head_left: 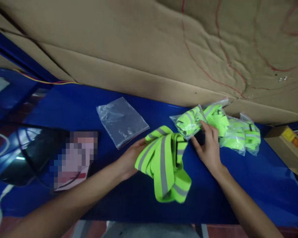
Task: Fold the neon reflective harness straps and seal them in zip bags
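Observation:
A neon-green vest with grey reflective stripes (165, 165) lies bunched on the blue table (250, 185). My left hand (130, 158) grips its left edge, fingers curled on the fabric. My right hand (207, 145) rests at the vest's right side, fingers stretched toward a clear bag holding a folded green vest (188, 122), touching it. Further bagged vests (238, 132) lie in a row to the right.
An empty clear plastic bag (121, 120) lies flat to the left of the vest. A dark shiny object (27, 155) and a blurred card sit at far left. Brown cardboard (164, 49) covers the back. A small cardboard box (286, 145) stands at the right edge.

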A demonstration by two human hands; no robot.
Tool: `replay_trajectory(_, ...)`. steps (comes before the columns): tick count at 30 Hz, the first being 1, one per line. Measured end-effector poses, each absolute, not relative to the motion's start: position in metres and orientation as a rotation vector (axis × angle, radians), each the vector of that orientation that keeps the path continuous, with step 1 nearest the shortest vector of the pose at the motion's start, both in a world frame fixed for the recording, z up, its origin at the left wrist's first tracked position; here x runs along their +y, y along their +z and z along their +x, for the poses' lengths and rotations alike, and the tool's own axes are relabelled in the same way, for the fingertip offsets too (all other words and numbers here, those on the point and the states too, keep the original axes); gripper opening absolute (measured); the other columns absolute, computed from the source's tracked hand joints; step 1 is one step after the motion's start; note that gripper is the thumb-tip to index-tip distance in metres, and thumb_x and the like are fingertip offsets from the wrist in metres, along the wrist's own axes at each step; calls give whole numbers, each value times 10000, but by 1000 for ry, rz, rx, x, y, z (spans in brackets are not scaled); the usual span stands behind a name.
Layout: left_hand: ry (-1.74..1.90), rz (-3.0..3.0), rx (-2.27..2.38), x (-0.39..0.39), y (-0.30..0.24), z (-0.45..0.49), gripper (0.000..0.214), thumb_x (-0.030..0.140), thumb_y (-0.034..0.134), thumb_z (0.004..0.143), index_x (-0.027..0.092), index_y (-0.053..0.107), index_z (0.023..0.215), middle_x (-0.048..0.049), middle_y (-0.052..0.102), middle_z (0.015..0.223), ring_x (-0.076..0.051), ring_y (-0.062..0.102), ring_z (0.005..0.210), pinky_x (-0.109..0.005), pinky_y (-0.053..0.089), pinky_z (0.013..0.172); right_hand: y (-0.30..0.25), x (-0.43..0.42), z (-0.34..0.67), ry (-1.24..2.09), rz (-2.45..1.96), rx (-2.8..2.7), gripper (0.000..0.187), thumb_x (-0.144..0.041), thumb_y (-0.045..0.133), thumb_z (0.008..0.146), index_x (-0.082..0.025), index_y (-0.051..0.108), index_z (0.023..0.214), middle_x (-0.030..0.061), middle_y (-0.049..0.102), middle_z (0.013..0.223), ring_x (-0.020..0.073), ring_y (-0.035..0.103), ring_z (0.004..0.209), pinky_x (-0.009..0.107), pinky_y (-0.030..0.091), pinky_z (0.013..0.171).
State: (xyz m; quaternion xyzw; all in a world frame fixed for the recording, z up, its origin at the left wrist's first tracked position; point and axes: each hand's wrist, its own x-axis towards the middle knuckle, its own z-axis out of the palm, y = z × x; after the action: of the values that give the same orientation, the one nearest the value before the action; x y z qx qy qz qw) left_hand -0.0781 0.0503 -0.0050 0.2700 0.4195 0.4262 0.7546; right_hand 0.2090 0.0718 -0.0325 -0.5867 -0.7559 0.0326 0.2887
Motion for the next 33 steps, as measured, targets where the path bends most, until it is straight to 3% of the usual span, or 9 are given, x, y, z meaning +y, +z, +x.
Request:
replay_trajectory(4,802,462,842,43,-8,-78,392,476,861,783,173,765,1011,-53,791,884,-191,736,757,-272,553,702,-37,85,173,279,-1509,-2010,543,-389,601,1019,-256,501,1536,150,558,1377,290,610,1279,484,548,1095)
replay_trajectory(8,921,523,884,38,-10,-78,394,504,792,867,205,733,1118,-32,775,997,-174,710,857,-258,544,764,-25,97,146,944,-1273,-1893,407,-412,558,1042,-296,611,1428,103,513,1539,261,543,1425,463,479,1197)
replay_trajectory(12,975,655,898,31,-10,-81,316,485,715,942,241,688,1140,-6,729,1010,-155,665,877,-241,530,777,-12,92,166,1467,-1206,-1319,406,-503,417,1079,-267,661,1303,100,756,1143,232,763,1035,390,646,871)
replay_trajectory(16,981,987,945,23,-15,-84,236,326,574,1026,279,608,1255,-19,695,1111,-175,654,998,-264,526,863,-16,55,196,1328,-1193,-1406,657,-748,356,1005,-330,542,1477,116,682,1374,266,703,1208,419,623,945)
replay_trajectory(18,929,1123,950,21,-17,-85,308,228,538,1005,285,566,1307,-31,694,1152,-192,663,1031,-289,528,882,-18,33,199,1295,-1203,-1578,919,-868,494,871,-333,372,1609,135,515,1578,329,576,1398,494,548,1095)
replay_trajectory(20,842,1240,945,19,-18,-84,384,173,566,948,275,547,1317,-42,701,1170,-212,676,1032,-314,534,883,-18,18,194,1221,-1300,-1783,1039,-757,707,821,-342,251,1657,140,392,1663,355,468,1492,519,484,1169)
replay_trajectory(25,782,1378,976,21,-14,-82,478,280,722,909,294,526,1344,-24,714,1168,-206,700,985,-290,549,842,-16,9,177,905,-1343,-2083,868,-432,829,863,-386,361,1592,113,559,1445,305,592,1323,439,573,1044)
replay_trajectory(29,834,1246,1044,25,-17,-80,162,385,620,1011,279,664,1126,20,730,930,-161,683,808,-244,533,722,-14,10,180,765,-1164,-2233,651,-251,766,912,-354,484,1489,97,567,1285,261,611,1198,401,580,972)
replay_trajectory(33,1121,983,1371,27,-25,-82,267,504,660,971,268,706,1088,-6,743,1037,-215,687,1021,-291,553,888,-5,14,190,540,-947,-2285,356,-67,623,905,-293,616,1179,68,533,1134,253,607,1136,468,529,978)
